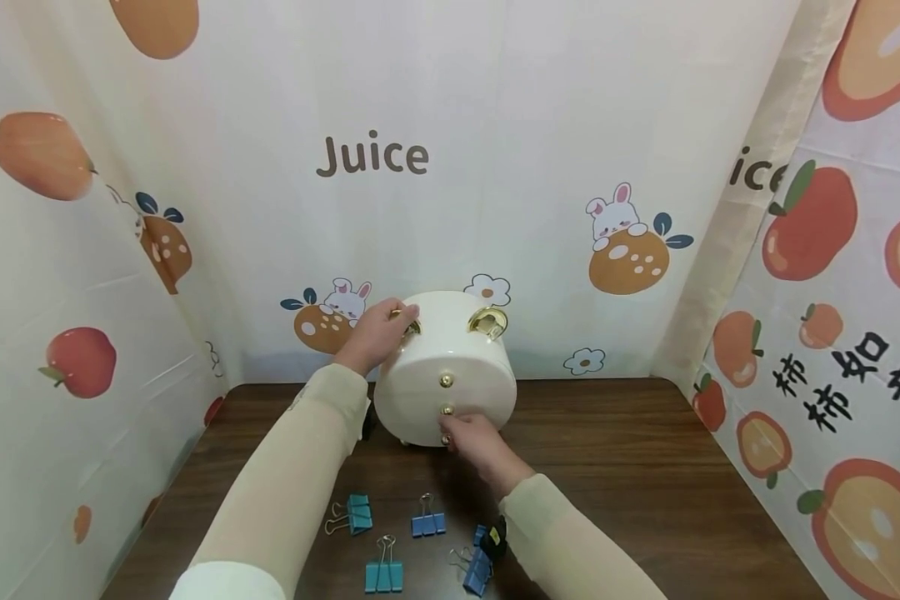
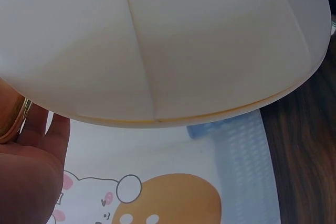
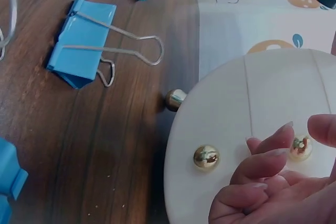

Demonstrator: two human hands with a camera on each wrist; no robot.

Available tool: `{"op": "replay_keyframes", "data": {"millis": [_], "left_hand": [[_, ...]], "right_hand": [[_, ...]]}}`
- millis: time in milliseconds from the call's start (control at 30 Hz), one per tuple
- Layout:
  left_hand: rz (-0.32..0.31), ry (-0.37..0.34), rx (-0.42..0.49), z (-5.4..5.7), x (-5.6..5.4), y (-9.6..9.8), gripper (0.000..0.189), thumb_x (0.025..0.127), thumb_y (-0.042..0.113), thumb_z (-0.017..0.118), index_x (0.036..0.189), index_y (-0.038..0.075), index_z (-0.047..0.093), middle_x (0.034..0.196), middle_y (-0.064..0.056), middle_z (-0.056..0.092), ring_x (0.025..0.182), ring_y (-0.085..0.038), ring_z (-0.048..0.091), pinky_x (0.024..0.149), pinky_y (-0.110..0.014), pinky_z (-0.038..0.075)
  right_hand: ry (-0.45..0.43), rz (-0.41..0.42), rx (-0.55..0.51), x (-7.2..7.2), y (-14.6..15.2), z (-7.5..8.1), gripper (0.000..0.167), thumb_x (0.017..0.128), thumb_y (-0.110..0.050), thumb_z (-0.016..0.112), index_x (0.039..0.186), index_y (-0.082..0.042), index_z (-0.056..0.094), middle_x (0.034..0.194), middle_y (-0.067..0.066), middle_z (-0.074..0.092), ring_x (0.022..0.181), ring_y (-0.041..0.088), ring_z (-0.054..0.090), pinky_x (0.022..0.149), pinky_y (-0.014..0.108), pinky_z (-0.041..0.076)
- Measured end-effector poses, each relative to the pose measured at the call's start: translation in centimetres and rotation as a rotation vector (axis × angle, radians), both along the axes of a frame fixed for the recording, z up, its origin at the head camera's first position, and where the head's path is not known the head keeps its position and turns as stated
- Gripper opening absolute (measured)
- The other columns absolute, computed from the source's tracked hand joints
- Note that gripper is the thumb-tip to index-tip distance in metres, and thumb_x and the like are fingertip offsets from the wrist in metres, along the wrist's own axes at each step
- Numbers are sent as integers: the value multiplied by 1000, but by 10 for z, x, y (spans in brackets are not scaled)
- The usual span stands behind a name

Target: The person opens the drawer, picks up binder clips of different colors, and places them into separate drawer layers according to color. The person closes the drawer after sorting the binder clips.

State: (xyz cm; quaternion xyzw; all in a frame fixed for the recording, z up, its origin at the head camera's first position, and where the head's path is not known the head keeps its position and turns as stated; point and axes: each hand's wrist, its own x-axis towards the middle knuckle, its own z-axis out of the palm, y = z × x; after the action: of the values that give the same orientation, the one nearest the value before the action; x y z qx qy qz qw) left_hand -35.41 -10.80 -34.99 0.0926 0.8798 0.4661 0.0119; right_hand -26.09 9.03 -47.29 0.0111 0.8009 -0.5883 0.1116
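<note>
- A white drawer box with a rounded front is set on the far part of the dark wood-grain table, just in front of a curtain printed with fruit, rabbits and "Juice".
- The box's left gold handle is gripped by the left hand, with the fingers curled about it; the right gold handle is left untouched.
- The right hand is held at the front, its thumb and forefinger parted on either side of the middle gold knob (whether the knob is touched cannot be told); the other fingers are loosely curled.
- The upper knob and lower knob are lined up with it, and a gold ball foot is seen beneath the box.
- Nearer, two teal binder clips are laid on the left, one blue binder clip between, and others by the right sleeve.
</note>
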Motion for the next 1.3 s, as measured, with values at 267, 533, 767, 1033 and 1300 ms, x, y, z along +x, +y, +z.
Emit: {"op": "replay_keyframes", "data": {"millis": [267,533,767,1033,1300], "left_hand": [[7,-9,24,-1,0,0,46,104,59,48,102,13,58,98,-11,58,99,-29,56,80,-43,47],[14,0,31,-7,-3,1,46,104,59,49,102,14,58,96,-11,57,97,-28,57,80,-43,47],[34,7,34,-7,-2,2,45,104,59,50,102,14,58,95,-10,57,96,-28,57,80,-43,47],[22,17,52,-7,-3,2,44,104,58,51,103,14,58,95,-10,57,94,-27,56,80,-43,47],[27,3,41,-8,-4,1,47,103,61,50,103,15,58,96,-10,58,96,-27,56,80,-43,47]], "right_hand": [[6,-36,-60,1,-1,3,47,104,-39,56,103,4,72,77,11,63,71,20,56,72,38,50],[-14,-70,-112,-2,-3,2,46,102,-39,57,108,4,72,74,7,65,65,18,57,64,33,46],[-20,-96,-157,-3,-5,3,43,102,-36,57,104,4,72,70,4,65,62,16,57,59,30,42],[-30,-120,-174,-1,-6,5,42,103,-34,57,103,4,73,68,2,64,61,15,56,58,29,40],[-29,-131,-182,1,-9,2,39,102,-30,58,100,5,72,67,2,62,60,15,54,59,29,40]]}}
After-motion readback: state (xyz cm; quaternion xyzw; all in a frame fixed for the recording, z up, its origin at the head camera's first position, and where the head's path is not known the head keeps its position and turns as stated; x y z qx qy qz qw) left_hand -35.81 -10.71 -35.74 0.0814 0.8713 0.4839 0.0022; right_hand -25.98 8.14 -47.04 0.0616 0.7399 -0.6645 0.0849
